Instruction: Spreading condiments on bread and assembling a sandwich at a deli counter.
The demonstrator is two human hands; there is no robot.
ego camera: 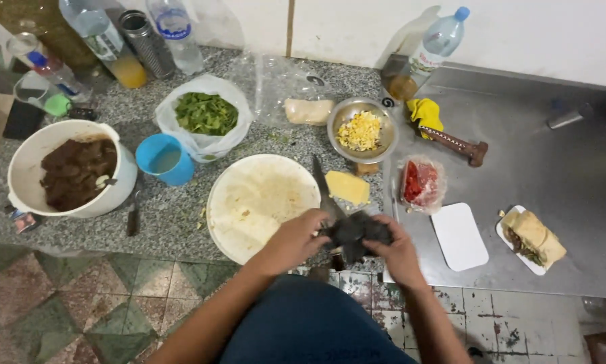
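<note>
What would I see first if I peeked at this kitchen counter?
Probably the two hands at the front edge, the left hand and right hand both gripping a crumpled black bag. Behind them sits a big round white plate, and far left a white bowl of dark meat.

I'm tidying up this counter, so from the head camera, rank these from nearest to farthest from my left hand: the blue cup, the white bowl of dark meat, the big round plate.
From the left hand:
1. Big round plate, right beside the hand, at the counter's front.
2. Blue cup, farther left, behind the plate.
3. White bowl of dark meat, far left.
</note>
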